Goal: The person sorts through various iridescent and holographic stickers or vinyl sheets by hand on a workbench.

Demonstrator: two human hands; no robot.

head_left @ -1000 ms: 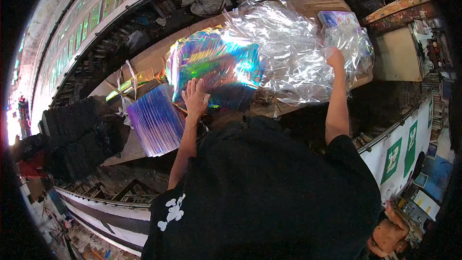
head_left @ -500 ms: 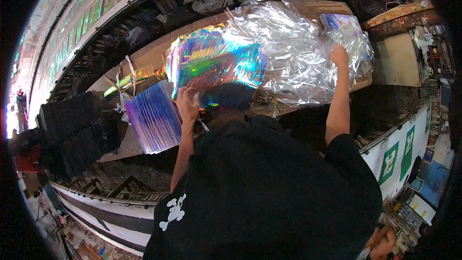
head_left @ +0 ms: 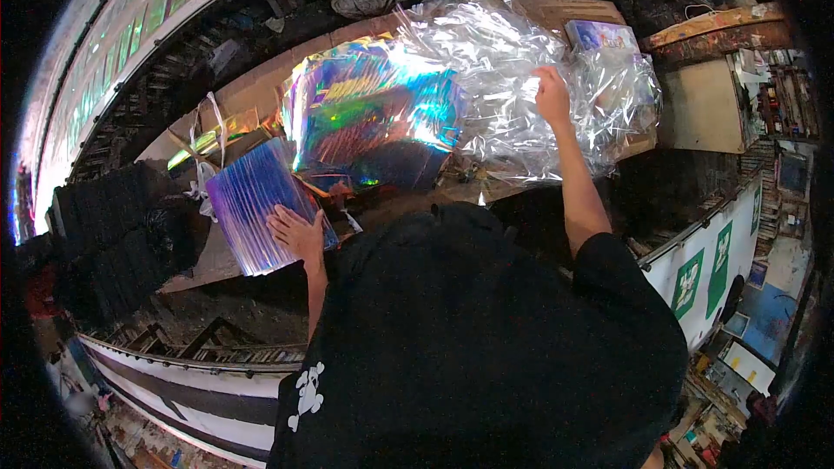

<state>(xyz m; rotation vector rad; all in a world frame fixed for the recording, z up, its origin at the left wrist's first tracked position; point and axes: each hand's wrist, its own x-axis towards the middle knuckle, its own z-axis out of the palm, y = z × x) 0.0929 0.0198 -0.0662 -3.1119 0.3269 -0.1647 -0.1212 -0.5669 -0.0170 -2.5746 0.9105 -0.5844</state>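
Note:
My left hand (head_left: 295, 233) lies flat with its fingers stretched out on a stack of purple-blue shiny sheets (head_left: 252, 195). Further in, a larger spread of iridescent film sheets (head_left: 373, 113) shows green, gold and blue reflections. My right hand (head_left: 552, 95) is closed, fingers curled in a pinch over a heap of crinkled clear plastic film (head_left: 499, 52). It seems to grip some of that film, though the exact piece is hard to make out. Part of the clear film reaches a printed purple pack (head_left: 602, 36) at the right.
Brown cardboard (head_left: 578, 9) lies under the film. A black bundle (head_left: 113, 226) stands at the left, beside white ties (head_left: 208, 178) and a strip of gold film (head_left: 204, 143). White panels with green prints (head_left: 721, 252) stand at the right; a wooden beam (head_left: 712, 30) lies beyond.
My left hand has moved left and down from the iridescent sheets' edge onto the purple-blue stack. My right hand has moved left across the clear film, still closed.

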